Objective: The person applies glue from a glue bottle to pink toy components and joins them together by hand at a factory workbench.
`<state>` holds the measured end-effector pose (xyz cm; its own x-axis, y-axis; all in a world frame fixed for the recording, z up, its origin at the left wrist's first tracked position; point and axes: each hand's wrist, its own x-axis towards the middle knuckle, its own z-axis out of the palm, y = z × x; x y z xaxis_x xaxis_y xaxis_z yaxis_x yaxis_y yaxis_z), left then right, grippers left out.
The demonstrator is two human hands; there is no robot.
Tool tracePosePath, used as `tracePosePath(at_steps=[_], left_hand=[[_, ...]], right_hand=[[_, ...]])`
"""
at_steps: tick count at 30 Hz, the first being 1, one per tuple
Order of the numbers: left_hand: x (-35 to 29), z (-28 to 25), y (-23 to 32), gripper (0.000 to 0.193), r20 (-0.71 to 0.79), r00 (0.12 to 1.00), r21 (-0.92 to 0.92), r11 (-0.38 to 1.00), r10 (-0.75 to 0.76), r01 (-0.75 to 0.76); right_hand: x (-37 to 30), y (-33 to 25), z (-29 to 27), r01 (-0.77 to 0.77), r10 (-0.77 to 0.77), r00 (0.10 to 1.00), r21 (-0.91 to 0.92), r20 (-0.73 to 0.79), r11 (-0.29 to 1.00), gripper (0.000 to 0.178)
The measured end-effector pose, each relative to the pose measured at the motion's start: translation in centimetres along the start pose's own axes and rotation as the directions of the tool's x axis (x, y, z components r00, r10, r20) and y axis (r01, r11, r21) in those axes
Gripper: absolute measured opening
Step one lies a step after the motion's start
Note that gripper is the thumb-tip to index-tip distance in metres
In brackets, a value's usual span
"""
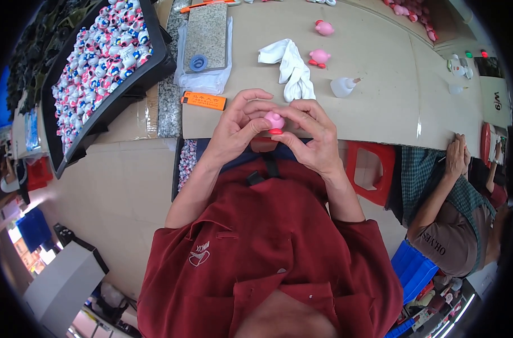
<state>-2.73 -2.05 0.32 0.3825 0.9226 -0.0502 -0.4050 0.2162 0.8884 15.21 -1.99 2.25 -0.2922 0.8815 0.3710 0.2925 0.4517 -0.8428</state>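
Both hands are up close together over the near edge of the worktop (380, 84), and between them sits a small pink figure (275, 120), round-bodied with a red foot showing underneath. The left hand (234, 132) curls around it from one side, thumb and fingertips pinching; the right hand (313, 135) closes in from the other, fingers bent onto the toy. The risk, as I see it: such a small, smooth piece held only at the fingertips could slip and drop off the worktop edge into the lap. Two more pink figures (319, 56) rest further out, beside a white cloth (290, 67) and a small white bottle (344, 86).
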Motion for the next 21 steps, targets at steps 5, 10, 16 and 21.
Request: tracePosePath(at_steps=[5, 10, 16, 21], left_hand=[[0.1, 0.0, -0.1, 0.038, 0.005, 0.999, -0.008, 0.999, -0.036, 0.036], [0.2, -0.1, 0.0, 0.038, -0.005, 0.998, 0.007, 0.998, -0.069, 0.069], [0.1, -0.7, -0.3, 0.042, 0.055, 0.998, -0.070, 0.997, -0.030, 0.034], [0.3, -1.3, -0.4, 0.042, 0.100, 0.994, -0.049, 0.998, 0.035, -0.031]], right_hand=[[0.3, -0.5, -0.2, -0.011, 0.011, 1.000, -0.013, 0.020, 1.000, 0.038], [0.5, -0.5, -0.3, -0.097, 0.097, 0.993, 0.002, 0.063, 0.995, 0.037], [0.4, -0.3, -0.1, -0.125, 0.123, 0.992, 0.083, 0.030, 0.989, 0.038], [0.3, 0.4, 0.0, -0.067, 0.068, 0.998, 0.066, -0.018, 0.996, 0.031]])
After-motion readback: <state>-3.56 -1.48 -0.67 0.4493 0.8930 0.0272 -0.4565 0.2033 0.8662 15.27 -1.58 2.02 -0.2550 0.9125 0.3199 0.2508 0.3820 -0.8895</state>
